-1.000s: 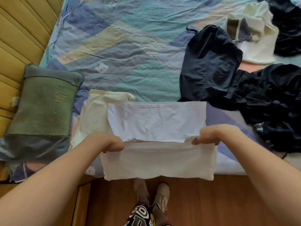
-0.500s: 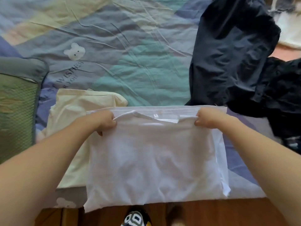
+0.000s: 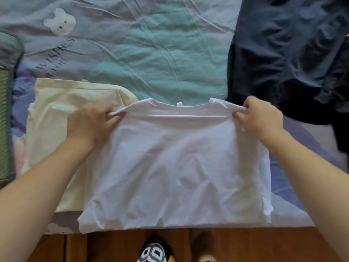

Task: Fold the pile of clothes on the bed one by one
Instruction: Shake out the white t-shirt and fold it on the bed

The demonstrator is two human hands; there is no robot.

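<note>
A white T-shirt point(image 3: 175, 167) lies folded into a rectangle at the bed's near edge, its collar facing away from me. My left hand point(image 3: 92, 121) pinches its upper left corner. My right hand point(image 3: 260, 116) pinches the upper right corner. Both hands hold the top edge taut just above the sheet. Under its left side lies a folded cream garment point(image 3: 56, 118). A heap of dark navy clothes point(image 3: 289, 53) lies at the right, close to my right hand.
The patterned bedsheet point(image 3: 151, 53) with a bear print stretches beyond the shirt. A green pillow point(image 3: 5, 110) lies at the left edge. Below the bed edge are the wooden floor point(image 3: 236, 246) and my feet.
Both hands carried the shirt's near edge up and away, folding the lower half over the upper. The shirt now shows its collar at the far side. The camera moved closer.
</note>
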